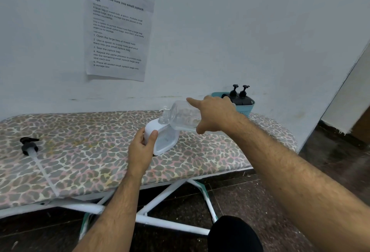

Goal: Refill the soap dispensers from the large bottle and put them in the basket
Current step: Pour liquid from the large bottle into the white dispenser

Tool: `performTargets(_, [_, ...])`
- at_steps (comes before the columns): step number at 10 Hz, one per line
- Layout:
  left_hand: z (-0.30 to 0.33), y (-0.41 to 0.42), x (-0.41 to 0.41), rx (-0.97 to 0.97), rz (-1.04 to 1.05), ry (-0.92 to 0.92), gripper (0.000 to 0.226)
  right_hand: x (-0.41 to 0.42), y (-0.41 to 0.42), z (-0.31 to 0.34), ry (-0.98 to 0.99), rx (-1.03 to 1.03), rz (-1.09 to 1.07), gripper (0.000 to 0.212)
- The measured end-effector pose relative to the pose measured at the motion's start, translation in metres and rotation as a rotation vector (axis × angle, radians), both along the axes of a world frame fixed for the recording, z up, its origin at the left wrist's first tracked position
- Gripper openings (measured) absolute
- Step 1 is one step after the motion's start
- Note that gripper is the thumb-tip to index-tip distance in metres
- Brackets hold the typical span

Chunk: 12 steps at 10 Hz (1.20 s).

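A clear large bottle (185, 116) is tipped neck-down over the mouth of a white soap dispenser (163, 139) on the desk. 2 black pump dispensers (239, 97) stand upright in the teal basket (249, 107).

Clear glossy plastic large bottle (183, 116), patterned cloth board cover (80, 151), paper notice (118, 29)

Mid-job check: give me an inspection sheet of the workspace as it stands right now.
Surface: ironing board with a leopard-print cover, on a white frame.
Job's things: clear large bottle tipped over the white dispenser; two black dispensers in the teal basket; a black pump lying loose on the board.
Clutter: nothing seen.
Hands: left hand grips the white dispenser; right hand holds the large bottle.
Cables: nothing seen.
Surroundings: printed sheet on the pale wall; dark floor.
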State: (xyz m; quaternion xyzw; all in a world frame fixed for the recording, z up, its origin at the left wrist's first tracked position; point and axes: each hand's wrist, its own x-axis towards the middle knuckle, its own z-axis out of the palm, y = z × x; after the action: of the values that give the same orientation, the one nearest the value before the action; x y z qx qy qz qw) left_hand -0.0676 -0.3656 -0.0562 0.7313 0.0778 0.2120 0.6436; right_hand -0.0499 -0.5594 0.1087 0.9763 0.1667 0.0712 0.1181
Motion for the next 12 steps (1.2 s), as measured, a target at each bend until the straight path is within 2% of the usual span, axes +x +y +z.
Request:
performTargets(1, [-0.0011, 0.0005, 0.0002, -0.002, -0.002, 0.002, 0.029, -0.0001, 0.0001, 0.0004, 0.002, 0.003, 0.003, 0.098])
performTargets(3, [-0.0022, 0.0011, 0.0011, 0.014, 0.003, -0.003, 0.022, 0.0013, -0.0001, 0.0000, -0.005, 0.003, 0.004, 0.099])
performTargets(10, [-0.0069, 0.0026, 0.0044, 0.020, 0.002, -0.008, 0.032, 0.0020, 0.0008, 0.0003, -0.010, 0.002, 0.003, 0.100])
performTargets(12, [-0.0101, 0.0049, 0.0054, 0.032, -0.010, -0.039, 0.017, 0.0015, 0.0010, 0.0008, -0.010, -0.006, 0.001, 0.100])
